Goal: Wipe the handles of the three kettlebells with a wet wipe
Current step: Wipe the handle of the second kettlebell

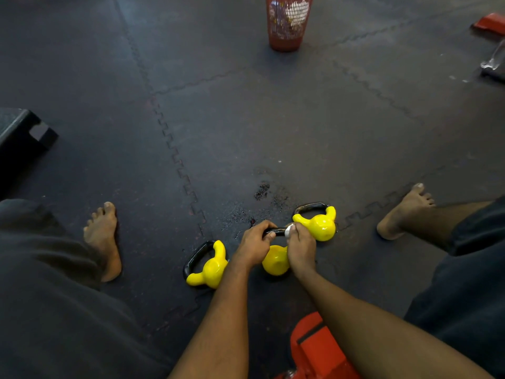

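Observation:
Three yellow kettlebells with black handles lie on the dark floor mat. The middle kettlebell (275,259) sits between my hands. My left hand (254,246) grips the left part of its black handle (277,231). My right hand (300,248) holds a small white wet wipe (289,230) wrapped round the handle's right part. The left kettlebell (210,268) lies on its side, untouched. The right kettlebell (321,224) lies just beyond my right hand, its handle pointing away.
My bare feet rest on the mat at left (105,239) and right (404,212). A red mesh bin (287,23) stands far ahead. A black bench corner (24,132) is at left, a red frame (314,351) below my arms. Wet spots (262,191) darken the mat.

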